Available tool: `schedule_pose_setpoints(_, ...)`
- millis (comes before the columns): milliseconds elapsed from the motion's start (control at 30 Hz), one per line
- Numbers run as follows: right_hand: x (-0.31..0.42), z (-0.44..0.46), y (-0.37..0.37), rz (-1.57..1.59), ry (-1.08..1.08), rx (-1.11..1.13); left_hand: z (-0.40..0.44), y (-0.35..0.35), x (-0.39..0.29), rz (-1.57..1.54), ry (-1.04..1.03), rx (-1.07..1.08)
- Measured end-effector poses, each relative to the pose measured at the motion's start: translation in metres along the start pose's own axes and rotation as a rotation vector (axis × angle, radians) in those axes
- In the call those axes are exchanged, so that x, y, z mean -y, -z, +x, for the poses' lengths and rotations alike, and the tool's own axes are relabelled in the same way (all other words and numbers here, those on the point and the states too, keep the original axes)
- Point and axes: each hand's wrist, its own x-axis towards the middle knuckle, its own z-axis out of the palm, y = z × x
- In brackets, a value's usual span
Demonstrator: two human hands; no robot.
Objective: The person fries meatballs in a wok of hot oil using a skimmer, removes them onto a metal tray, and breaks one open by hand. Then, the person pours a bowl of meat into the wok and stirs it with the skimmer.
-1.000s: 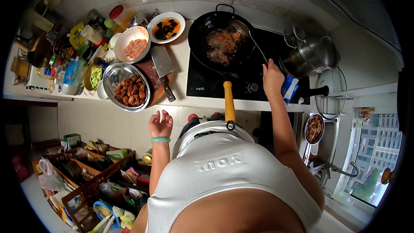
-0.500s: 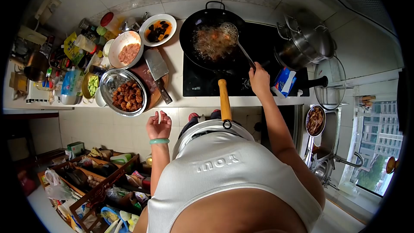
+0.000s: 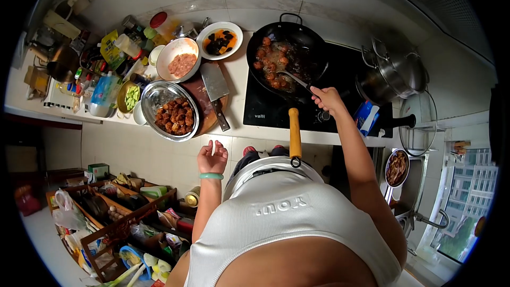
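My right hand (image 3: 328, 99) grips the handle of a slotted skimmer (image 3: 298, 81). The skimmer's head is down in the oil of a black wok (image 3: 313, 37), mostly hidden among browned meatballs (image 3: 265, 54) gathered on the left side. A wooden handle (image 3: 295, 134) juts from the wok toward my body. My left hand (image 3: 212, 155), with a green bangle at the wrist, hangs open in front of the counter, palm up, fingers loosely curled and holding nothing. Closest to it is a steel dish (image 3: 150, 123) of dark fried pieces. A cleaver (image 3: 215, 82) lies on the round chopping board (image 3: 225, 99).
A bowl of raw mince (image 3: 183, 64) and a plate with black and orange food (image 3: 237, 36) stand behind the board. Bottles crowd the left. A steel pot (image 3: 396, 72), a blue packet (image 3: 366, 118) and a glass lid (image 3: 422, 127) are on the right. A drawer (image 3: 119, 228) stands open below.
My right hand and the skimmer have moved closer in, and the skimmer's head has sunk lower in the wok. The heavy bubbling has eased, showing the meatballs. The whole view has shifted.
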Motion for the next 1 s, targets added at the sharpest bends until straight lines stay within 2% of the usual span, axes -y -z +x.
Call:
schedule_pose_setpoints(200, -0.013, -0.012, -0.004, 0.151, 0.048, 0.018, 0.001, 0.004, -0.003, -0.011, -0.019, 0.031)
schedule_pose_setpoints(333, -0.022, -0.028, 0.007, 0.197, 0.02, -0.058, -0.003, 0.007, -0.004, -0.034, -0.061, 0.035)
schedule_pose_setpoints(400, -0.028, -0.025, 0.003, 0.28, 0.148, -0.088, -0.003, 0.01, -0.002, -0.029, -0.053, 0.01)
schedule_pose_setpoints(467, -0.027, -0.031, 0.005, 0.282, 0.143, -0.12, 0.0, 0.01, 0.0, -0.003, 0.011, 0.0)
schedule_pose_setpoints(533, -0.029, -0.043, 0.011, 0.257, 0.131, -0.183, 0.0, 0.0, 0.002, 0.01, -0.023, 0.02)
schedule_pose_setpoints(733, -0.02, -0.042, 0.013, 0.313, 0.127, -0.138, 0.002, -0.014, 0.015, 0.023, 0.044, 0.012)
schedule_pose_setpoints(867, -0.015, -0.05, 0.022, 0.22, 0.133, -0.161, 0.004, -0.008, 0.016, 0.049, 0.019, 0.056)
schedule_pose_setpoints(1000, 0.01, -0.063, 0.035, 0.327, 0.214, -0.09, 0.004, -0.006, 0.016, 0.049, 0.036, 0.032)
